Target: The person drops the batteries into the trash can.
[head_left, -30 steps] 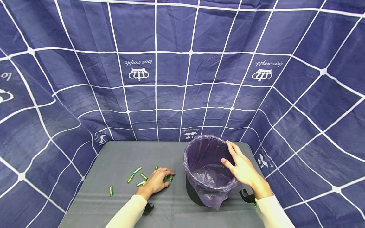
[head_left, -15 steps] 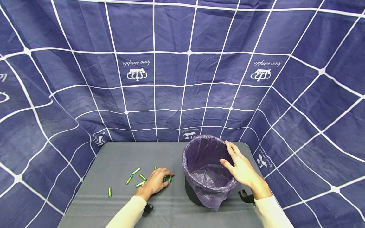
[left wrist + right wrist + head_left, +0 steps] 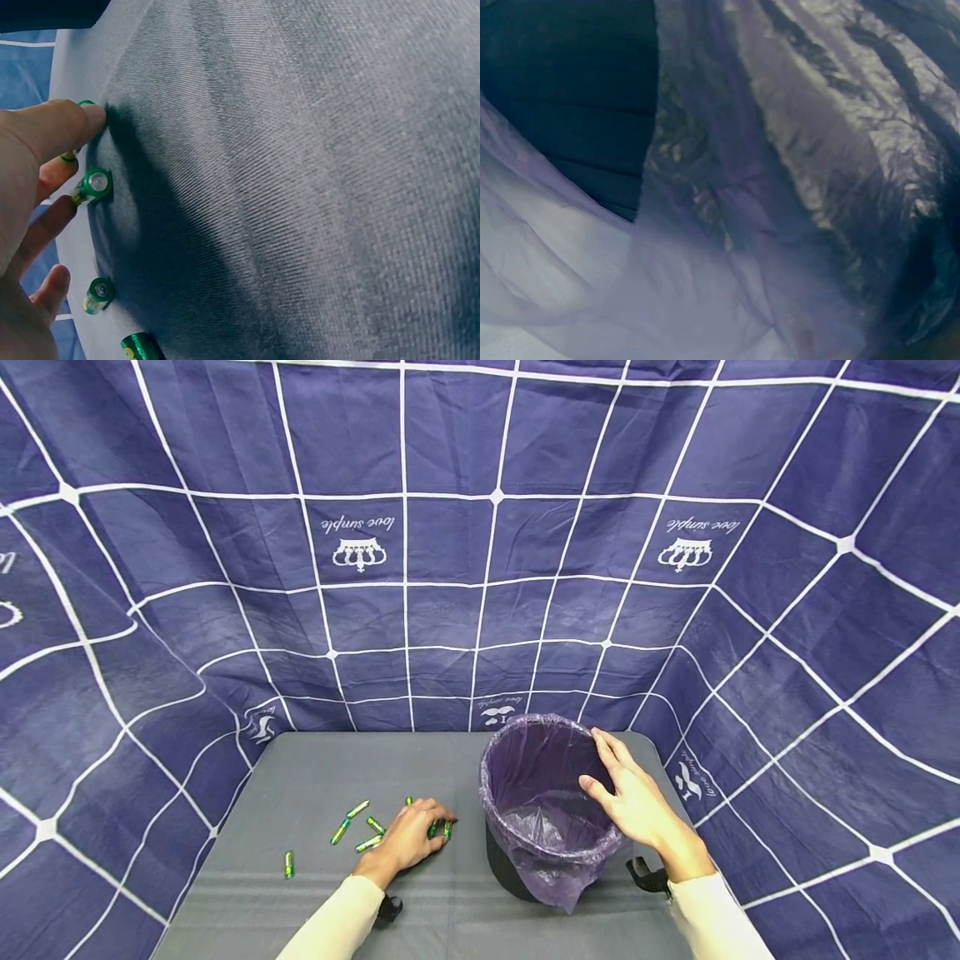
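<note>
My left hand reaches down to the grey table, its thumb and index finger pinching a small green and yellow battery. In the left wrist view the thumb covers much of that battery, and another battery stands right beside the fingers. My right hand rests on the far right rim of a dark trash bin, with its fingers straight and the thumb out over the opening. A purple plastic bag lines the bin and folds over its edge. Crinkled bag plastic fills the right wrist view.
Several more batteries lie loosely left of my left hand, among them one battery in the group and a lone battery farther left. A blue checked cloth hangs behind and at both sides of the table.
The head view has shifted slightly. Both hands, the bin and the batteries hold nearly the same places.
</note>
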Tool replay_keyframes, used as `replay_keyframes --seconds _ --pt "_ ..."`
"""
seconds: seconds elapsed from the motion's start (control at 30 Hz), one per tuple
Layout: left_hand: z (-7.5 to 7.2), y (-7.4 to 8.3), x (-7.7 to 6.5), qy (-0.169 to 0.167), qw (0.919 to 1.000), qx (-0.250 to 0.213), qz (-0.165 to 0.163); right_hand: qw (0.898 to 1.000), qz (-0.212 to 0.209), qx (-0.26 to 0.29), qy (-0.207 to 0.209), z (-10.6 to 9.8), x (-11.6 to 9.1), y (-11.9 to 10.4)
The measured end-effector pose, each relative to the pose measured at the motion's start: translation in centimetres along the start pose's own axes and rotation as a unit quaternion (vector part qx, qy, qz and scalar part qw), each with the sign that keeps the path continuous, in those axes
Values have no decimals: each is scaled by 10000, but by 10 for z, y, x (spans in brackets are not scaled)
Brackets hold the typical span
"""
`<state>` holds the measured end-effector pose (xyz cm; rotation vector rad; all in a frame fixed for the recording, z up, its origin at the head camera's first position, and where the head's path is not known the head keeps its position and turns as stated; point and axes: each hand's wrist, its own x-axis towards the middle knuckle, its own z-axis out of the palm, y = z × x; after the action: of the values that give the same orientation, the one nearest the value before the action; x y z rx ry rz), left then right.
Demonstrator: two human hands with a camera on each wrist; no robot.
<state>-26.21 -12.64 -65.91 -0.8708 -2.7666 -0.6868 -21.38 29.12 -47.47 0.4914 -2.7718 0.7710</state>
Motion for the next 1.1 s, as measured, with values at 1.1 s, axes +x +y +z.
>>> replay_keyframes --seconds 1.1 --pt "-66 38 33 1527 9875 -295 243 10000 -59 1 45 0 1 3"
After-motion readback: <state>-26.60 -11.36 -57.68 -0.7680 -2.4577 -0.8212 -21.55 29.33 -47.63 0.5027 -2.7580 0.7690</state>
